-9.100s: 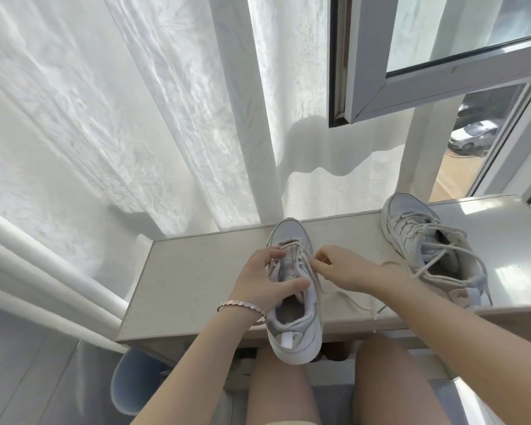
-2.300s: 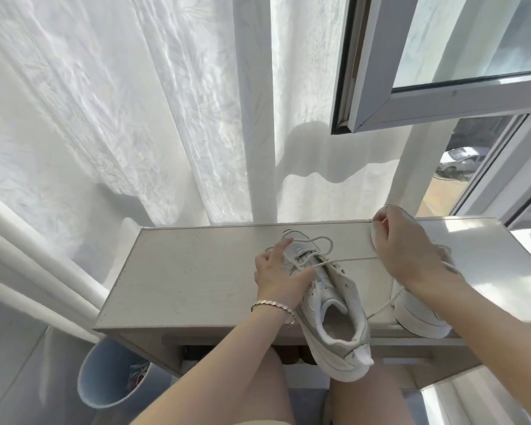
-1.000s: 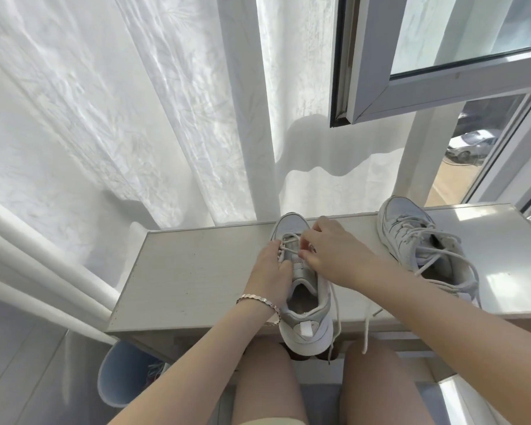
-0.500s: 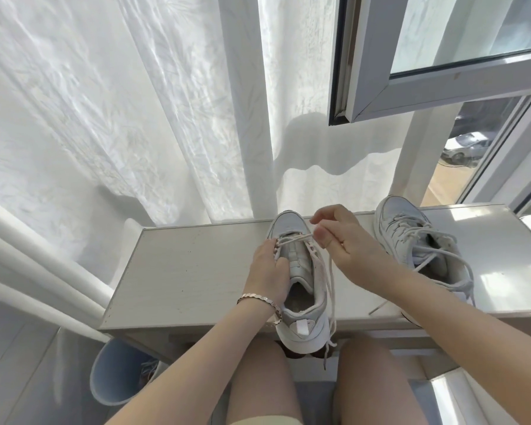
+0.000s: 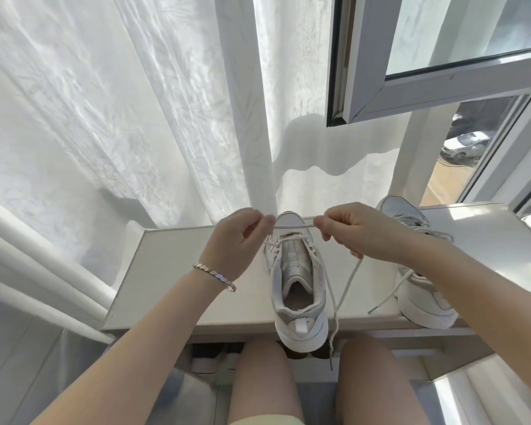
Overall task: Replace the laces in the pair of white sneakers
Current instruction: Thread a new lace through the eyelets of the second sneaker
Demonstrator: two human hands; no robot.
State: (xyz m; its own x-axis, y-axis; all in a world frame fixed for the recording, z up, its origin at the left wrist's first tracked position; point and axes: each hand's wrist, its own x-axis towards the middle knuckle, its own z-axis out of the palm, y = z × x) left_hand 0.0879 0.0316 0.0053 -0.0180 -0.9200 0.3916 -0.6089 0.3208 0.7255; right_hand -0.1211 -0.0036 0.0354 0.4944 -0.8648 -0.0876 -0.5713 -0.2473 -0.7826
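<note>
GRIP: pinching thin white cord lace [image 5: 293,226] taut between left hand [image 5: 238,240] and right hand [image 5: 353,230], above toe of white leather sneaker [image 5: 298,283] on pale wooden bench top [image 5: 178,271] | NEAR: loose lace tail [image 5: 334,308] dangling off near edge | RIGHT: second white laced sneaker [image 5: 423,289] | RISK: likely uneven ends from lopsided pull; heel overhanging, could tip off.

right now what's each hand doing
Left hand: closed, pinching the lace.
Right hand: closed, pinching the same lace taut above the shoe.
</note>
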